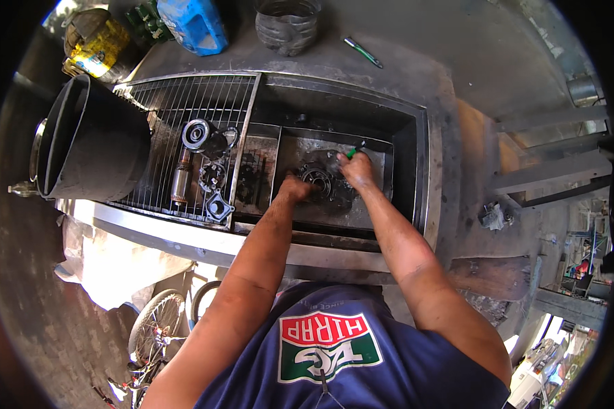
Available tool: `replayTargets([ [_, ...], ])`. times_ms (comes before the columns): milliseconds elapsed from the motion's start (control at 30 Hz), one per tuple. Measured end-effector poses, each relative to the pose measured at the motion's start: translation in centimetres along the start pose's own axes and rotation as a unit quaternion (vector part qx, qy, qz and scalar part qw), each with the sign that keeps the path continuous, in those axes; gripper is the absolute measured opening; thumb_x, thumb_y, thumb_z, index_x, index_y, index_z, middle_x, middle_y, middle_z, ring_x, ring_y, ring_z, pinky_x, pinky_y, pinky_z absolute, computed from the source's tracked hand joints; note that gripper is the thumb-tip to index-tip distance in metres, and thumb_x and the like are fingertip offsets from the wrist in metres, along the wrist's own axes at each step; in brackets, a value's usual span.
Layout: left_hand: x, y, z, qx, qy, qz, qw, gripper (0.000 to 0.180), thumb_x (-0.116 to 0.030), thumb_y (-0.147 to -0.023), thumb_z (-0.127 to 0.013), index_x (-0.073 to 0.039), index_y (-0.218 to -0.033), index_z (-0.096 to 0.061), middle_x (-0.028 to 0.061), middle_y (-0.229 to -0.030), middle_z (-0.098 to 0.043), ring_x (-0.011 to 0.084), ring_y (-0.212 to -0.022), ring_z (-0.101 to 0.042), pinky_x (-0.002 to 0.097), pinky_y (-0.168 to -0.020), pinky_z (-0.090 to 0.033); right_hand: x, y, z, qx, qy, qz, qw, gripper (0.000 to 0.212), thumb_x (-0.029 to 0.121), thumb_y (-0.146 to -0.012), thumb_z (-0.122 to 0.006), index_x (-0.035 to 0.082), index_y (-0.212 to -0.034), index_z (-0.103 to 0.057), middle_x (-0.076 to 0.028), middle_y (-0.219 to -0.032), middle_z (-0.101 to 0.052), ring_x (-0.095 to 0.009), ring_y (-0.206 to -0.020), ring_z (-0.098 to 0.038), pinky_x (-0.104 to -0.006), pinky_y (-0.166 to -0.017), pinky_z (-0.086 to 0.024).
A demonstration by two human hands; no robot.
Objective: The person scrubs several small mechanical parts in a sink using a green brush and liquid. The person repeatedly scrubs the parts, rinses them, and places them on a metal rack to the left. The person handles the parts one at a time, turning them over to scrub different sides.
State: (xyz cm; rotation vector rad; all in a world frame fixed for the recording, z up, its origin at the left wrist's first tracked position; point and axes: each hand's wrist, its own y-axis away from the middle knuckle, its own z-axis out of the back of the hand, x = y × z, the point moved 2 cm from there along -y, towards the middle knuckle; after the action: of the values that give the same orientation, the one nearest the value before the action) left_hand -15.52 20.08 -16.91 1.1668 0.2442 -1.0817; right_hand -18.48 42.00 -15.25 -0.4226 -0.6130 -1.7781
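Inside the dark metal wash tray (421, 170), a greasy round metal part (318, 183) with a ringed centre sits low in the liquid or grime. My left hand (295, 188) grips its left edge, with the fingertips partly hidden. Just above and to the right of the part, my right hand (356, 169) is closed around a small tool with a green handle (352, 153). The tool's working end is too small and dark to make out. On the wire rack (160, 102) at left lie a pulley-like wheel (196, 135), a cylindrical armature (181, 178) and a bracket-shaped metal piece (218, 207).
A large black bucket (109, 146) lies tipped at the rack's left end. Behind the tray stand a blue jug (192, 26), a cut-off plastic container (286, 28) and a yellow container (99, 48). A green pen-like tool (363, 52) rests on the bench. A bicycle (158, 327) stands below left.
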Motion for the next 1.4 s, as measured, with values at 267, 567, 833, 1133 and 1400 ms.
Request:
replayTargets([
  [267, 0.6, -0.3, -1.4, 0.084, 0.016, -0.078, 0.993, 0.116, -0.035, -0.066, -0.099, 0.004, -0.156, -0.038, 0.0251, -0.152, -0.057, 0.0331, -0.144, -0.054, 0.0385, -0.121, -0.043, 0.9, 0.7, -0.7, -0.030, -0.138, -0.002, 0.990, 0.032, 0.033, -0.095, -0.080, 0.002, -0.097, -0.075, -0.019, -0.095, -0.077, -0.031, -0.083, -0.074, -0.0434, -0.079, -0.057],
  [567, 1.0, -1.3, -1.1, 0.064, -0.023, -0.080, 0.995, 0.087, -0.034, -0.084, -0.087, 0.000, -0.153, -0.048, 0.0219, -0.149, -0.061, 0.0335, -0.142, -0.056, 0.0395, -0.118, -0.046, 1.4, 2.7, 1.1, -0.052, -0.130, 0.033, 0.990, 0.026, 0.030, -0.099, -0.075, 0.004, -0.101, -0.076, -0.019, -0.091, -0.077, -0.032, -0.084, -0.076, -0.0435, -0.078, -0.058],
  [833, 0.6, -1.1, -1.7, 0.064, 0.067, -0.123, 0.988, 0.071, -0.018, -0.090, -0.082, 0.001, -0.150, -0.050, 0.0216, -0.134, -0.068, 0.0288, -0.120, -0.067, 0.0410, -0.094, -0.057, 3.5, 3.8, 1.3, 0.102, -0.216, 0.080, 0.968, 0.024, 0.025, -0.099, -0.077, 0.002, -0.106, -0.078, -0.013, -0.097, -0.080, -0.020, -0.086, -0.073, -0.0352, -0.082, -0.056],
  [1133, 0.6, -0.8, -1.1, 0.146, 0.271, -0.077, 0.948, 0.072, -0.008, -0.093, -0.079, -0.002, -0.156, -0.045, 0.0156, -0.139, -0.066, 0.0262, -0.127, -0.062, 0.0390, -0.107, -0.051, 5.2, 2.8, 3.6, 0.046, -0.129, 0.073, 0.988, 0.018, 0.023, -0.096, -0.077, 0.006, -0.103, -0.077, -0.018, -0.094, -0.078, -0.034, -0.085, -0.075, -0.0416, -0.077, -0.058],
  [1400, -0.3, -0.5, -1.2, 0.156, 0.223, -0.082, 0.959, 0.085, -0.005, -0.082, -0.088, 0.000, -0.154, -0.044, 0.0175, -0.140, -0.066, 0.0279, -0.128, -0.063, 0.0394, -0.108, -0.051, 4.4, 2.9, 2.4, 0.150, -0.224, 0.214, 0.939, 0.018, 0.022, -0.097, -0.077, 0.005, -0.101, -0.076, -0.017, -0.094, -0.077, -0.030, -0.087, -0.074, -0.0395, -0.080, -0.057],
])
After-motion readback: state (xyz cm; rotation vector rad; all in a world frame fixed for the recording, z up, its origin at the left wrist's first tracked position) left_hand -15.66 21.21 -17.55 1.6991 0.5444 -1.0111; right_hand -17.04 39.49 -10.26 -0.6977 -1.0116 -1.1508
